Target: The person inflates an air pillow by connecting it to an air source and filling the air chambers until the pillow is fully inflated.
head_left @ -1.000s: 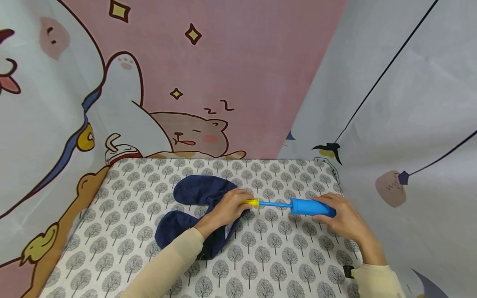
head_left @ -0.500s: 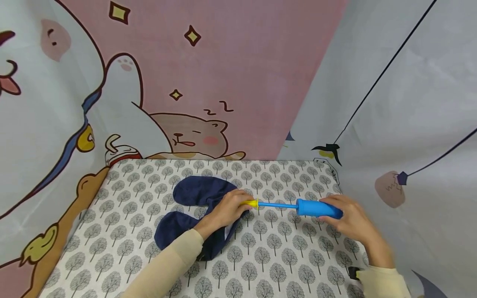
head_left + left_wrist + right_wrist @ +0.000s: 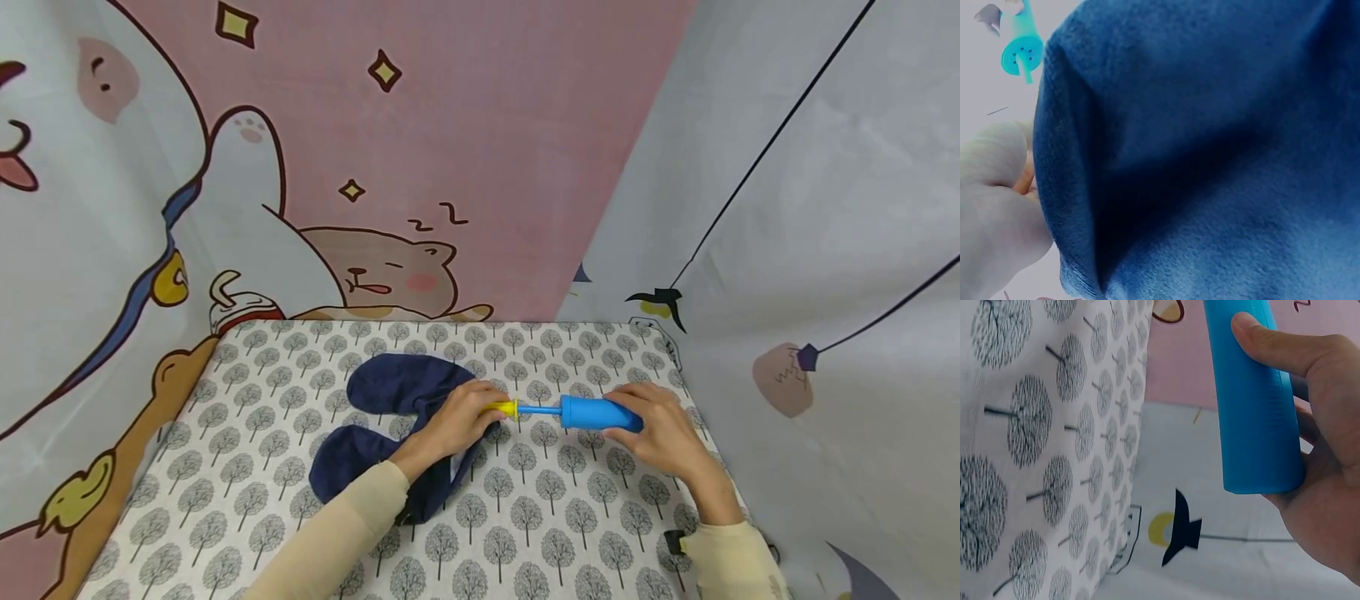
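Observation:
A blue hand pump [image 3: 596, 413] spans the space between my hands, level above the table. My right hand [image 3: 660, 425] grips its cylinder, thumb along one side in the right wrist view. From the cylinder a thin blue rod [image 3: 540, 410] runs left to a yellow end piece [image 3: 508, 408]. My left hand [image 3: 465, 417] pinches that yellow piece, its fingers covering most of it. Under my left hand and forearm lies a navy U-shaped neck pillow [image 3: 397, 383], soft and limp-looking. Its plush navy fabric [image 3: 1210, 125] fills most of the left wrist view, and the left thumb [image 3: 997, 206] shows beside it.
The table is covered by a white cloth [image 3: 525, 533] with grey tree prints. Behind it hangs a pink cartoon sheet [image 3: 525, 167], and a pale sheet [image 3: 825, 208] closes off the right side. A small black item [image 3: 675, 542] shows at the right sleeve.
My right hand and the pump cylinder drew slightly right, then slid left, so less of the rod shows now. My left hand and the neck pillow have stayed in place.

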A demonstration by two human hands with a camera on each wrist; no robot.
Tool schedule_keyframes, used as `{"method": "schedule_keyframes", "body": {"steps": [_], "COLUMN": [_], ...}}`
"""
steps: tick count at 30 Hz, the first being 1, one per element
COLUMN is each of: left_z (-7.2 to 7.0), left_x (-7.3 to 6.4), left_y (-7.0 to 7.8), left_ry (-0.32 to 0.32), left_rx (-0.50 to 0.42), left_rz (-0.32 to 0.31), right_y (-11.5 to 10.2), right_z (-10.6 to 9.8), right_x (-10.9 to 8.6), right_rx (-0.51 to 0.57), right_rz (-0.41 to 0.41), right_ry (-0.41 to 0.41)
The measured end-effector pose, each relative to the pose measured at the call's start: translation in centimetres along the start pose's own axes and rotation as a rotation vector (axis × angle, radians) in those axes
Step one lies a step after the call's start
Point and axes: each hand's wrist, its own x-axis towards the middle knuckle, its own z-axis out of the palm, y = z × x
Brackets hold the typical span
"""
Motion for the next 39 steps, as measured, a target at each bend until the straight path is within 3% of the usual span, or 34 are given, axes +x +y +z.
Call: {"method": "schedule_keyframes", "body": {"steps": [9,18,23,28,39], "left_z": [-0.1,0.6,0.2,-0.1,-0.1], "left_x": [0.3,0.2,0.2,0.1,0.0], "left_y": [0.2,-0.7,-0.2,0.4,0.2], "left_ry": [-0.002,0.059,0.018,-0.017,-0.012], "left_rx": [0.013,-0.001,-0.016,-0.014,-0.013], "left_rz": [0.014,0.084,0.042,-0.003,0.002], "right_y": [-1.6,-3.3,-3.6,-3.2,-1.3], "right_z": [1.6,3.2,3.7,3.5,0.9], "right_x": [1.5,2.7,2.7,2.2,0.6], "right_rx": [-0.023,-0.05,-0.04,-0.014,0.035], "right_rz": [-0.014,-0.034,-0.009,0.014,0.115], "right_ry": [-0.026,-0.035,-0.061,-0.071,-0.122]}}
